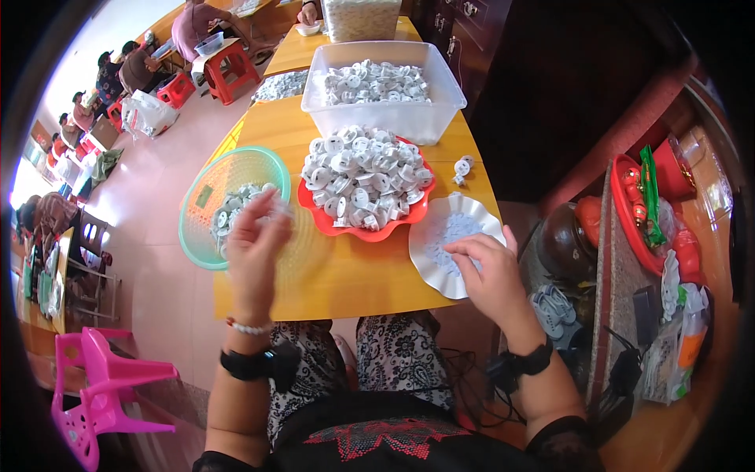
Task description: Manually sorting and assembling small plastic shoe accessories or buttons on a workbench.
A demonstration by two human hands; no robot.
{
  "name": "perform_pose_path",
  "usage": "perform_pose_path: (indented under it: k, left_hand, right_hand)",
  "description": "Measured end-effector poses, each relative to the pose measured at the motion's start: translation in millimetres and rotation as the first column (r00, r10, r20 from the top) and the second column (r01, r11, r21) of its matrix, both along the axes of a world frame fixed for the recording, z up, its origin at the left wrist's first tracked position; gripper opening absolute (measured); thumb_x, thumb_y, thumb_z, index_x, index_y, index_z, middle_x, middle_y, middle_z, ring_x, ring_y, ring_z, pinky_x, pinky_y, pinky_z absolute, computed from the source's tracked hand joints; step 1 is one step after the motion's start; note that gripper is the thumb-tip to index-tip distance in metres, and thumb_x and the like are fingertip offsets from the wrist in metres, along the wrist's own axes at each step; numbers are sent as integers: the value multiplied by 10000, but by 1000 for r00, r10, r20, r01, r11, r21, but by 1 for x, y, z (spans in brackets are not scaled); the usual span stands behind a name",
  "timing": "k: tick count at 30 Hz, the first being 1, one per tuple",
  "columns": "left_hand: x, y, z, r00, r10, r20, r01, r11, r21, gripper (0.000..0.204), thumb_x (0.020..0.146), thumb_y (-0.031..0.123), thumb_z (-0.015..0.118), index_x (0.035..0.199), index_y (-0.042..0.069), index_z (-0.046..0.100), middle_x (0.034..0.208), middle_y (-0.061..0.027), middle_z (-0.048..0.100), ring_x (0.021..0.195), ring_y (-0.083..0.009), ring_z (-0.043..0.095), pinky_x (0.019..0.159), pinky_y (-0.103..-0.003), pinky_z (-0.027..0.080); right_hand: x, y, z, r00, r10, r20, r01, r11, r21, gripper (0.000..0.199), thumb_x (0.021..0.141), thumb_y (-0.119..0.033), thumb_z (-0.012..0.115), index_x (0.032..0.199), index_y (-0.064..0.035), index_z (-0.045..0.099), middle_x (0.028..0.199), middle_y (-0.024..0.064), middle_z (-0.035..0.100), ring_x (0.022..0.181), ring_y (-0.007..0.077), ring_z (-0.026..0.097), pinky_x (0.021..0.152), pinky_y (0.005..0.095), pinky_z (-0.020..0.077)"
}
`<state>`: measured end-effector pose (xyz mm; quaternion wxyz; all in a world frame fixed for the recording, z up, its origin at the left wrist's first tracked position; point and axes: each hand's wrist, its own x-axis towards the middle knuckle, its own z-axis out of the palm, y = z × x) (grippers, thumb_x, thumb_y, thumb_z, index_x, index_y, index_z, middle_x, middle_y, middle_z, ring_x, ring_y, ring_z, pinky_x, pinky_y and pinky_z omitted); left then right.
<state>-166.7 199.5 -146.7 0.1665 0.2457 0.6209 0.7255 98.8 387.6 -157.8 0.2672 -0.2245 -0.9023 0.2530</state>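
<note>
My left hand [255, 252] is raised over the near rim of a green mesh basket [236, 169] and pinches a small white plastic part [277, 206] in its fingertips. The basket holds several such white parts. My right hand [489, 271] rests on a white scalloped dish [464, 212] of tiny white pieces, fingers curled at the dish's near edge; whether it holds a piece is hidden. Between the two stands a red scalloped dish [314, 212] heaped with white round plastic parts [363, 177].
A clear plastic tub [385, 118] of the same white parts stands behind the red dish on the yellow wooden table [346, 275]. Two loose parts [462, 167] lie by the tub. A pink plastic stool [98, 385] is at lower left. Other people sit at tables far left.
</note>
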Motion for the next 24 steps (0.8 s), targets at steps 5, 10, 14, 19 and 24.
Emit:
perform_pose_path:
  k: [5, 10, 14, 19, 24]
  left_hand:
    - [-81, -30, -24, 846, 192, -497, -333, 918, -213, 339, 886, -11, 644, 1220, 33, 675, 1116, -114, 666, 1052, -183, 631, 895, -308, 505]
    - [-37, 2, -18, 718, 114, -687, -309, 936, -167, 371, 823, -73, 645, 1166, 54, 706, 1141, -103, 649, 997, -227, 657, 784, -308, 543]
    - [-1, 36, -18, 730, -261, -632, -106, 869, -483, 240, 833, 95, 703, 1066, 46, 737, 989, -145, 678, 845, -296, 664, 749, -391, 542]
    - [5, 61, -28, 519, -287, -805, -432, 724, -537, 243, 807, 225, 738, 1021, 112, 748, 994, -77, 674, 967, -290, 603, 873, -405, 476]
    - [4, 69, -31, 466, -282, -839, -458, 734, -501, 181, 778, 212, 731, 937, 129, 719, 963, -53, 673, 969, -288, 593, 886, -409, 445]
  right_hand:
    - [-2, 14, -36, 922, -194, 335, 146, 976, 164, 152, 856, -222, 695, 989, -167, 745, 1000, 54, 685, 974, 243, 639, 1123, 546, 240]
    - [-9, 18, -58, 935, -227, 273, 157, 954, 255, 75, 841, -208, 701, 875, -151, 737, 947, 39, 681, 935, 250, 633, 1038, 517, 308]
    - [-7, 23, -64, 962, -205, 182, 177, 971, 159, 52, 838, -185, 698, 843, -140, 722, 855, 42, 688, 869, 241, 646, 969, 480, 345]
    - [-2, 22, -47, 963, -228, 144, 226, 974, 34, 68, 843, -179, 696, 837, -114, 717, 818, 56, 715, 829, 245, 672, 962, 461, 373]
    - [1, 26, -42, 972, -217, 88, 234, 915, -329, 82, 854, -143, 707, 862, -62, 713, 825, 88, 735, 758, 215, 704, 812, 375, 512]
